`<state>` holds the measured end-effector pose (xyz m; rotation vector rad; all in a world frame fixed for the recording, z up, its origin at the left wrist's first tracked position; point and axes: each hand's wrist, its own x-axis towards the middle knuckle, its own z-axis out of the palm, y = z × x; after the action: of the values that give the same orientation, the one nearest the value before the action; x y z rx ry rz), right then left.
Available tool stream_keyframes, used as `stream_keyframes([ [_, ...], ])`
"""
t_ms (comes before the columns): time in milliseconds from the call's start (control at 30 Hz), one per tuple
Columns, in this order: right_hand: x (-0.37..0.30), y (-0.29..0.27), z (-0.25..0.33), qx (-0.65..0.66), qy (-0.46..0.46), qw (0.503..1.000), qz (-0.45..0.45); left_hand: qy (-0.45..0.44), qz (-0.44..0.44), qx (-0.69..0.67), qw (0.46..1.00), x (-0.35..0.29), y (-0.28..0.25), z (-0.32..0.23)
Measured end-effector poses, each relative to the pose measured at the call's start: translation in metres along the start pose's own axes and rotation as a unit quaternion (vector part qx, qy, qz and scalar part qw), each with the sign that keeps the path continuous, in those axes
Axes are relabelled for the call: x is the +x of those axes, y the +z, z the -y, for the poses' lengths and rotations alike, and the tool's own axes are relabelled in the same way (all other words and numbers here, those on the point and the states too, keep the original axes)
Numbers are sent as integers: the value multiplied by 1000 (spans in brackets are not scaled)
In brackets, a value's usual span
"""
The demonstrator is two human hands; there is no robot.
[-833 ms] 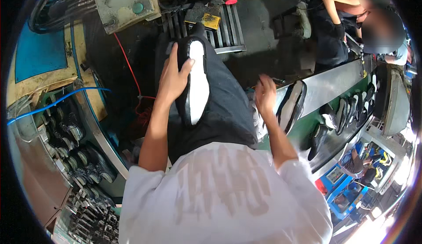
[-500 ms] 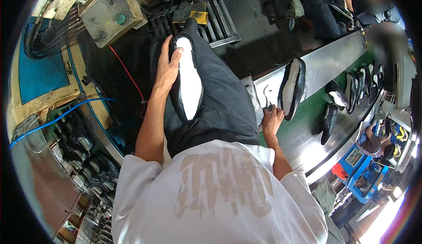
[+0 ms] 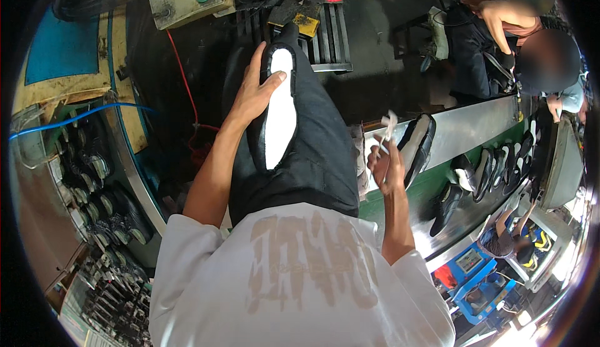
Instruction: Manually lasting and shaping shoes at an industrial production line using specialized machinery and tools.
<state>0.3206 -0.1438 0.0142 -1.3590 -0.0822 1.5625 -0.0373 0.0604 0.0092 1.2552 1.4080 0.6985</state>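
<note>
My left hand grips a black shoe lying sole-up across my thigh, its thumb pressed on the white sole near the far end. Over the edge of the metal bench, my right hand is raised with its fingers closed round a small, pale, slender item. Motion blur and glare hide what kind of thing this is. Just right of that hand, another black shoe with a pale grey sole lies on the bench edge. The fingers appear apart from it.
A metal bench with a green strip runs along my right, carrying several black shoes. Racked shoes stand at left. Ahead are a control box and slatted metal stand. A co-worker sits at far right.
My right hand has lifted off the bench, bringing the small pale item up with it. My left hand still holds the shoe on my thigh. The whole view has shifted slightly.
</note>
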Motion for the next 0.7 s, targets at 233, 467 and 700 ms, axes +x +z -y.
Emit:
stream_keyframes([
  [233, 60, 191, 88, -647, -92, 717, 243, 38, -2, 15, 999, 2, 2, 11],
  [467, 88, 244, 94, -682, 21, 684, 259, 51, -14, 17, 998, 1, 5, 5],
  [700, 112, 241, 76, -774, -230, 506, 305, 45, -8, 78, 996, 2, 1, 5],
])
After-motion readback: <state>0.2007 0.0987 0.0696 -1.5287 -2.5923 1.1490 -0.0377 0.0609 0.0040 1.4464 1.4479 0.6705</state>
